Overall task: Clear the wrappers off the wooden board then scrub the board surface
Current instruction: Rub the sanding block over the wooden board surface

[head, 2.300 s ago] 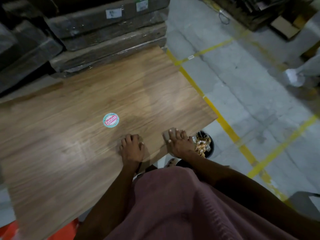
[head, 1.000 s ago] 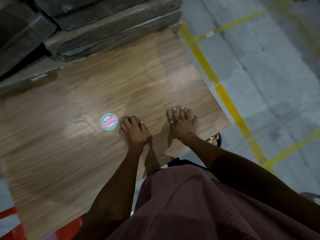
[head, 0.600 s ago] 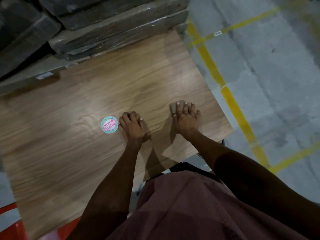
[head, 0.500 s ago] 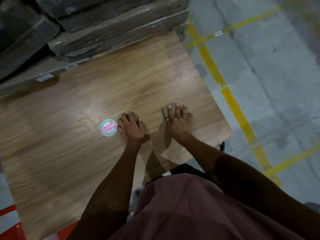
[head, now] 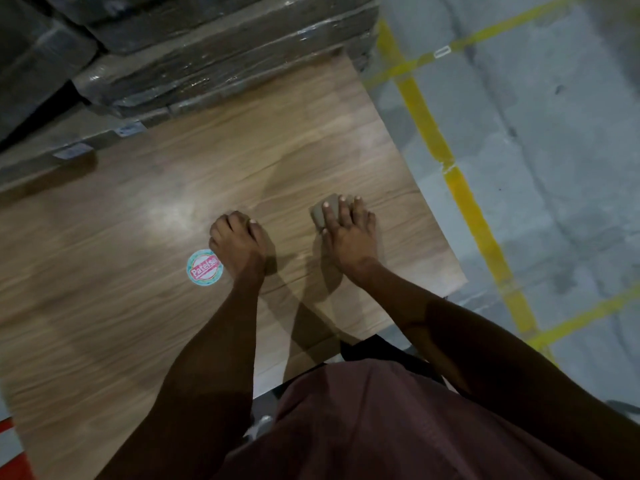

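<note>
The wooden board (head: 145, 327) lies flat and fills the left and middle of the head view. A round teal and pink sticker (head: 204, 269) is stuck near its middle. My left hand (head: 237, 244) rests on the board just right of the sticker, its fingers curled under, with nothing visible in it. My right hand (head: 349, 237) lies farther right with straight fingers pressing a small grey-brown scrub pad (head: 322, 211) flat against the wood. Only the pad's far left corner shows past my fingers.
Plastic-wrapped dark stacks (head: 214, 60) stand against the board's far edge. To the right is grey concrete floor (head: 561, 161) with yellow painted lines (head: 460, 188). A red object (head: 10, 441) shows at the lower left edge. My maroon garment fills the bottom of the view.
Both hands have moved from the near edge farther onto the board. My right hand has slid the pad back and forth across the wood. My left hand now sits beside the sticker.
</note>
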Available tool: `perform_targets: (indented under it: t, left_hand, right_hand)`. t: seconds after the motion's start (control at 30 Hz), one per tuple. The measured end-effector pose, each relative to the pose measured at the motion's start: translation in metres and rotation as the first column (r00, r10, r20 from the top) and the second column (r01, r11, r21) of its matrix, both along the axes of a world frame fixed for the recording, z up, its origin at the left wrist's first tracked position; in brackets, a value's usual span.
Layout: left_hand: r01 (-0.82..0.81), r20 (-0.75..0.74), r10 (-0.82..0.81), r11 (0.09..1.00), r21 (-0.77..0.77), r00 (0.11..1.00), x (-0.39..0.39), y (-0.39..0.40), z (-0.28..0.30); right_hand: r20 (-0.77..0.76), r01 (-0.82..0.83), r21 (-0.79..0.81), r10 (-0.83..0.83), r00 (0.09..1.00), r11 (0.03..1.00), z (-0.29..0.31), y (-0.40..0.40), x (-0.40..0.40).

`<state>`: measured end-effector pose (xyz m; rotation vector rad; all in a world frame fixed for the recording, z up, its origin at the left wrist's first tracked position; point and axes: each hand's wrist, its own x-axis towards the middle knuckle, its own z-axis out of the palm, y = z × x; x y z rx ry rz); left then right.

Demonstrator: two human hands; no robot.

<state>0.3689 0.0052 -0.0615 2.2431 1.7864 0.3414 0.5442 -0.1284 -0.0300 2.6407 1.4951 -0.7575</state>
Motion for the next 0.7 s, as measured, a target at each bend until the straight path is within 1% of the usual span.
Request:
perform_targets:
  t: [0.1, 0.2, 0.27, 0.37, 0.43, 0.47, 0.5, 0.6, 0.63, 0.7]
  left_hand:
    - [-0.055, 0.014, 0.054, 0.998, 0.021, 0.998, 0.010, 0.006, 0.003]
    - [-0.067, 0.008, 0.067, 0.997, 0.035, 0.998, 0.016, 0.006, 0.004]
    - [-0.072, -0.037, 0.072, 0.997, 0.020, 0.997, 0.017, 0.006, 0.004]
    - [-0.081, -0.079, 0.075, 0.995, -0.066, 0.994, 0.016, 0.010, -0.002]
    - [-0.087, -0.068, 0.080, 0.989, -0.116, 0.995, 0.015, 0.015, -0.005]
    - [-0.082, -0.065, 0.075, 0.989, -0.122, 0.995, 0.014, 0.016, -0.006]
    - [-0.075, -0.064, 0.067, 0.990, -0.123, 0.996, 0.013, 0.016, -0.007]
    - [-0.071, -0.050, 0.065, 0.990, -0.124, 0.997, 0.013, 0.015, -0.006]
    - [-0.074, -0.050, 0.069, 0.989, -0.126, 0.996, 0.013, 0.015, -0.006]
    - [-0.083, -0.067, 0.076, 0.989, -0.118, 0.995, 0.014, 0.015, -0.006]
  right_hand:
    - [-0.003, -0.130, -0.008, 0.129, 0.992, 0.992, -0.003, 0.008, -0.010]
    - [0.014, -0.130, 0.023, 0.129, 0.991, 0.991, -0.004, 0.015, -0.005]
    - [0.040, -0.043, 0.040, 0.041, 0.998, 0.998, -0.008, 0.015, 0.002]
    - [0.041, 0.170, 0.066, -0.173, 0.984, 0.983, -0.017, 0.017, 0.003]
    - [0.024, 0.248, 0.080, -0.250, 0.968, 0.966, -0.021, 0.023, -0.007]
    - [0.006, 0.257, 0.088, -0.259, 0.966, 0.962, -0.021, 0.028, -0.014]
    - [-0.012, 0.232, 0.091, -0.232, 0.973, 0.968, -0.021, 0.033, -0.020]
    - [-0.010, 0.026, 0.121, -0.025, 1.000, 0.992, -0.024, 0.044, -0.025]
    - [-0.004, 0.006, 0.131, -0.005, 1.000, 0.991, -0.025, 0.047, -0.022]
    - [0.003, 0.069, 0.140, -0.070, 0.998, 0.988, -0.028, 0.052, -0.015]
